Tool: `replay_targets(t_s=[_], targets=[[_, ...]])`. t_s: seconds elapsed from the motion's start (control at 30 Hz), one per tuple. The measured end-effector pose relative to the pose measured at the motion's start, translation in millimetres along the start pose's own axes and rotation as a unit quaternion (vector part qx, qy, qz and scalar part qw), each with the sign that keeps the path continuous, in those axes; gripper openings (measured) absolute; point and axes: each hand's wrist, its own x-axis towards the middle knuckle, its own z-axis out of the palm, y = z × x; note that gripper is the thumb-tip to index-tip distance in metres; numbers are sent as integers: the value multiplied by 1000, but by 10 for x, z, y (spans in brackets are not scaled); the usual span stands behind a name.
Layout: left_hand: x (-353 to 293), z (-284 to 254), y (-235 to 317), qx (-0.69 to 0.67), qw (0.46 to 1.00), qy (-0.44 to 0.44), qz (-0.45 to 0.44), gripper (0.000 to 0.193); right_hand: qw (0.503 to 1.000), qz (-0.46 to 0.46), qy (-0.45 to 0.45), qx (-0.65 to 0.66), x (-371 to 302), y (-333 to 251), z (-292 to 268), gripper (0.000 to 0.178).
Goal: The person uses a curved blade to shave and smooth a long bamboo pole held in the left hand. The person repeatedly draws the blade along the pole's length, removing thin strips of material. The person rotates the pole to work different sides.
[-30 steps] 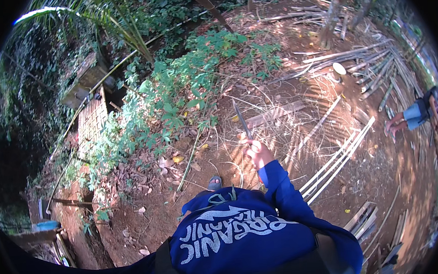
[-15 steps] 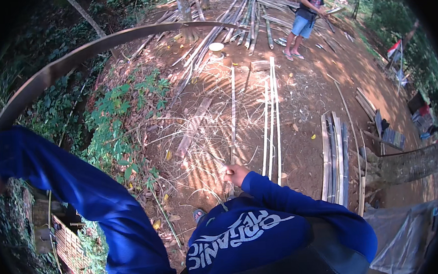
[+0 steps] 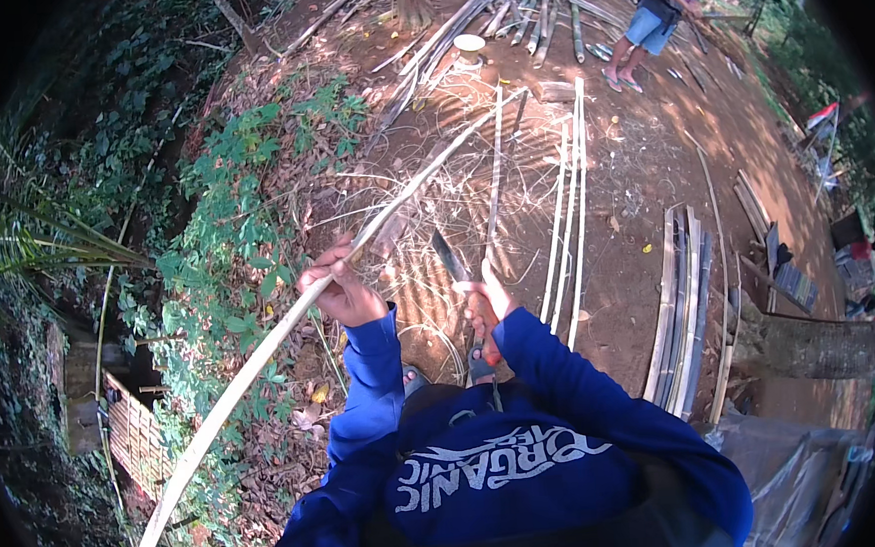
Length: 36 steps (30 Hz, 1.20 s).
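A long pale bamboo strip [image 3: 262, 356] runs from the lower left up to the middle of the ground ahead. My left hand [image 3: 343, 287] is closed around it, left of centre. My right hand [image 3: 491, 295], in front of my body, grips the brown handle of a knife [image 3: 450, 258]. Its dark blade points up and to the left, apart from the strip. Thin curled bamboo shavings [image 3: 430, 309] lie scattered on the dirt beneath both hands. Another single strip [image 3: 496, 170] lies on the ground just beyond the knife.
Three pale strips [image 3: 567, 205] lie right of centre, and stacked slats [image 3: 678, 309] farther right. Bamboo poles [image 3: 542, 11] are heaped at the back beside a white bowl [image 3: 469, 43]. Another person [image 3: 654, 20] stands at the far right. Green plants [image 3: 228, 201] border the left.
My left hand has come from the far left edge to in front of me, with the strip. The strip, formerly arched across the top, now slants past my front. The knife now shows in my right hand.
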Motion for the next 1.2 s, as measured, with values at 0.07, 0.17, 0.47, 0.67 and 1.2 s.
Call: replay_targets(t_s=[0.07,0.17,0.47,0.67,1.2], targets=[[-196,-231,164,17,1000,-14,-18,28,985,-8,-139,103,-69,-196,558,101],[-421,-615,368,69,992,-76,-69,38,954,-30,-241,175,-5,-224,1068,103],[-616,-1045,2561,274,838,-311,-355,42,988,-67,-141,-5,246,86,1351,38],[72,-1249,3435,826,477,-291,-79,93,985,-131,-106,40,1283,168,1340,34],[-24,-1886,2897,613,526,-364,-465,23,997,-49,-49,43,862,-44,949,75]])
